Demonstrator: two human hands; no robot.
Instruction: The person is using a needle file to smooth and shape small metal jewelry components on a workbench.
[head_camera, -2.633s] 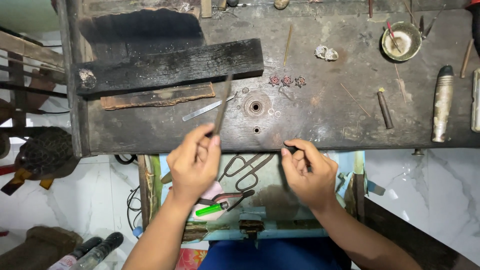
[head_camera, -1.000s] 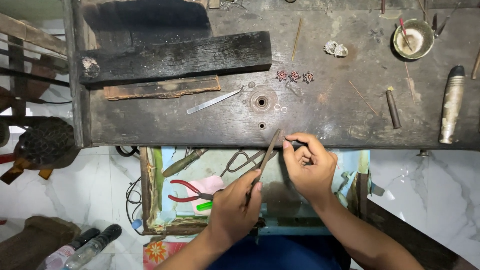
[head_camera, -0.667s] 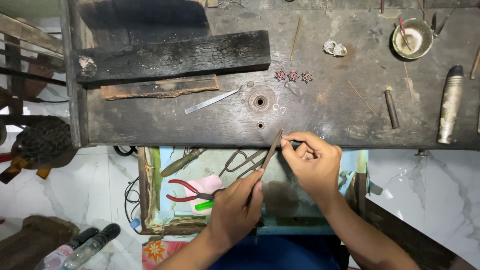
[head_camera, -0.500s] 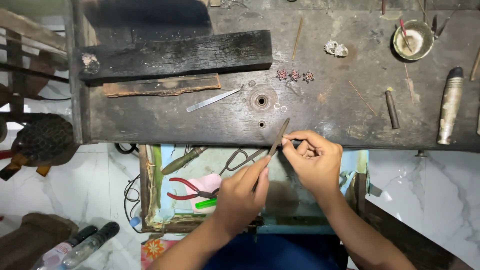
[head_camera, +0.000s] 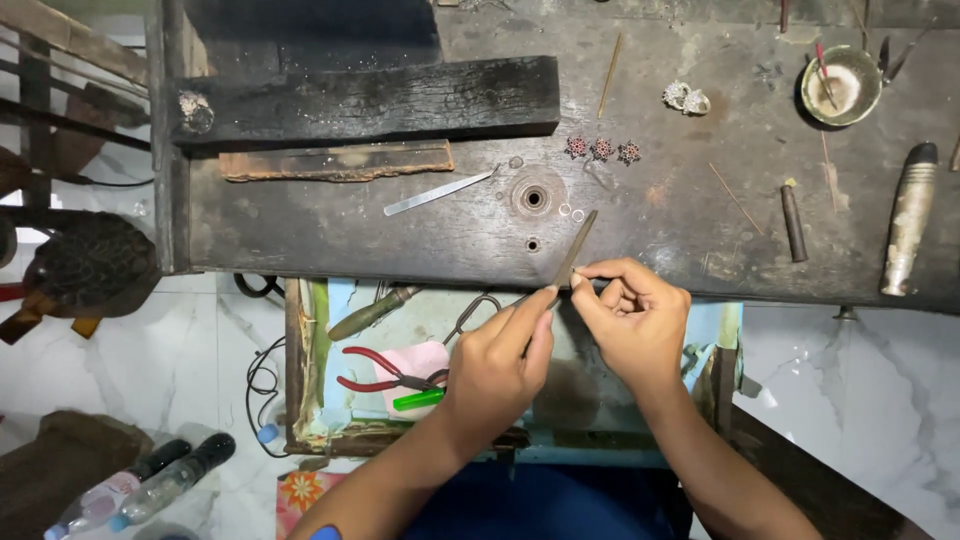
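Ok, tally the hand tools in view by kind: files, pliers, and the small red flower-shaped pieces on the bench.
Files: 2, the dark file in the left hand, the flat silver file
Red-handled pliers: 1
Red flower pieces: 3
Total: 6

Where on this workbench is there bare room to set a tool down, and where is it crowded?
Bare wood lies left of the flat metal strip, below the rusty bar, and between the three red ornaments and the dark stick. It is crowded around the round metal die, where the left hand works a file.
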